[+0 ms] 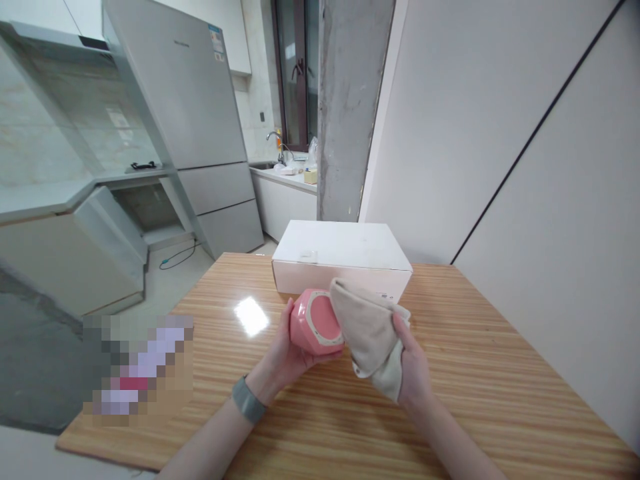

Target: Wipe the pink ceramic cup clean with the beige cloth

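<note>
Closest in, the left hand (280,357) cups a pink hexagonal container (315,322), its fingers (290,323) curled closely around the side. The right hand (413,363) grips a bunched beige cloth (370,337), pressing it against the container's pale rim, above a wooden tabletop (475,373), just before a white cardboard box (340,250).

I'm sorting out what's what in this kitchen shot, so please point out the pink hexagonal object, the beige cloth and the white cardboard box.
pink hexagonal object (302,320), head view, on its pink side wall
beige cloth (369,333), head view, on its middle fold
white cardboard box (343,245), head view, on its top face
</note>
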Action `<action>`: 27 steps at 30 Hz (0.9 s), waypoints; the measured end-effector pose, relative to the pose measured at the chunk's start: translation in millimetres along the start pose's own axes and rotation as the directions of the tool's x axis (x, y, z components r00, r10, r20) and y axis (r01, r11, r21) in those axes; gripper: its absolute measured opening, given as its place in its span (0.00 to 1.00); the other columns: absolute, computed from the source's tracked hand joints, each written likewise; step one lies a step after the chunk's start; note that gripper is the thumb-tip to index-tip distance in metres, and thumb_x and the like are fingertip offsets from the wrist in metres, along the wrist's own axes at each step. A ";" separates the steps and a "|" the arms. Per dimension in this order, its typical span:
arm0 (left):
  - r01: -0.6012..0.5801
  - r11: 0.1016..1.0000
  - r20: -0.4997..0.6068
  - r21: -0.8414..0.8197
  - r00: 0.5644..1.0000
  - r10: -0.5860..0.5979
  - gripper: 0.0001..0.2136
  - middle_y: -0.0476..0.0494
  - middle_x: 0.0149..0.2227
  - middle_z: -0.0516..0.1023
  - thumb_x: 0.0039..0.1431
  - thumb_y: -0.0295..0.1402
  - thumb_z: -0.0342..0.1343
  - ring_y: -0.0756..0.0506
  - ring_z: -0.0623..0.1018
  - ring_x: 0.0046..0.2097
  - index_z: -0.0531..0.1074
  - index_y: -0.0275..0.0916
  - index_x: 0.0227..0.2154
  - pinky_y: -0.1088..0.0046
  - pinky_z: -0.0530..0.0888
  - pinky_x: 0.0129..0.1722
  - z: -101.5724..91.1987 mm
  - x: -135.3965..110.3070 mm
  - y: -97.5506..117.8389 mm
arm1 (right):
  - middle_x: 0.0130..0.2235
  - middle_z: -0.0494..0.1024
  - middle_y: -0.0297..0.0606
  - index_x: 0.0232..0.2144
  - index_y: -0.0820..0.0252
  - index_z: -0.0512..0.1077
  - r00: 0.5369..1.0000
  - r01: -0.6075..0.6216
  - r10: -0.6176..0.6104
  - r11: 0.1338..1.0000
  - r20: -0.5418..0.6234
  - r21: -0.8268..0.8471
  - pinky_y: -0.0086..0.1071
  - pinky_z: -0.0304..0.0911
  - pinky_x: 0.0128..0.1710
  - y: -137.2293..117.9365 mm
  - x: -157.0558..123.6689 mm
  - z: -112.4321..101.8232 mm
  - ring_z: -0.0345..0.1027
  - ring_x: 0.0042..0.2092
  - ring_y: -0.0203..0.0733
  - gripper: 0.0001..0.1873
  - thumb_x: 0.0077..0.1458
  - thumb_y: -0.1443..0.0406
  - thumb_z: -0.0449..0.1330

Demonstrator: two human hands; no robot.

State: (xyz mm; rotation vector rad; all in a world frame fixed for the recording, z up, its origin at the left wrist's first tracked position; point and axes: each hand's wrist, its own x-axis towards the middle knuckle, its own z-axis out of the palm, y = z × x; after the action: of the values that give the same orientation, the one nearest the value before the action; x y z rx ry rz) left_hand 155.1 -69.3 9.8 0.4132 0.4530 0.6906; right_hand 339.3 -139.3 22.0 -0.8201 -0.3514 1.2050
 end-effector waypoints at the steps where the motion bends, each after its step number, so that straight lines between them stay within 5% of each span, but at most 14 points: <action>1: 0.002 1.000 0.001 -0.009 1.000 -0.002 0.35 0.31 0.51 0.76 0.57 0.58 0.50 0.32 0.77 0.49 0.64 0.37 0.59 0.49 0.74 0.47 0.6 -0.3 0.0 | 0.42 0.84 0.46 0.40 0.59 0.79 1.000 0.003 -0.002 1.000 -0.029 0.023 0.49 0.70 0.52 -2.5 2.3 0.4 0.74 0.53 0.56 0.19 0.51 0.52 0.65; 8: -0.059 0.998 0.026 0.016 0.998 0.059 0.26 0.34 0.49 0.78 0.61 0.49 0.52 0.35 0.77 0.48 0.68 0.35 0.55 0.49 0.73 0.50 8.7 -3.9 -4.6 | 0.46 0.83 0.33 0.41 0.51 0.78 0.983 0.039 -0.024 0.996 -0.183 0.080 0.40 0.68 0.56 9.6 9.5 3.3 0.72 0.56 0.45 0.18 0.48 0.53 0.68; 13: -0.115 0.985 0.177 0.129 0.980 0.091 0.22 0.35 0.51 0.77 0.59 0.37 0.57 0.37 0.76 0.52 0.69 0.36 0.55 0.56 0.72 0.52 7.4 -7.4 -11.0 | 0.51 0.80 0.32 0.43 0.51 0.78 0.996 0.036 -0.029 0.996 0.079 -0.078 0.30 0.60 0.61 40.3 2.1 2.2 0.67 0.59 0.37 0.22 0.48 0.49 0.68; 18: -0.273 0.901 0.081 0.337 0.962 0.261 0.32 0.36 0.55 0.72 0.51 0.34 0.65 0.38 0.75 0.50 0.62 0.43 0.60 0.63 0.74 0.45 6.5 -4.9 -14.3 | 0.51 0.80 0.34 0.43 0.53 0.78 0.993 -0.028 0.037 0.996 0.111 -0.081 0.31 0.62 0.59 43.8 -2.8 5.4 0.70 0.57 0.39 0.23 0.48 0.48 0.66; 21: -0.350 0.782 -0.014 0.516 0.909 0.416 0.43 0.37 0.57 0.68 0.39 0.32 0.72 0.39 0.75 0.50 0.60 0.46 0.60 0.67 0.74 0.44 4.5 -0.8 -13.8 | 0.46 0.83 0.33 0.40 0.52 0.80 0.989 -0.130 0.131 0.991 0.072 -0.025 0.34 0.68 0.54 36.0 -6.0 9.4 0.73 0.54 0.45 0.23 0.43 0.48 0.70; 27: -0.405 0.634 0.025 0.659 0.854 0.519 0.50 0.38 0.61 0.60 0.37 0.35 0.73 0.40 0.75 0.49 0.52 0.51 0.63 0.62 0.75 0.47 4.6 -0.7 -11.2 | 0.44 0.84 0.39 0.43 0.56 0.79 0.958 -0.282 0.275 0.956 0.082 0.084 0.42 0.70 0.52 19.4 -9.4 15.2 0.74 0.53 0.52 0.20 0.52 0.52 0.65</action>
State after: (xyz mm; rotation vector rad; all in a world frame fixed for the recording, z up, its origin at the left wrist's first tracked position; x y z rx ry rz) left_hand 162.8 -78.5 8.2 1.1753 0.7645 1.0779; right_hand 313.0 -139.9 19.9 -0.7631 -0.2374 1.5059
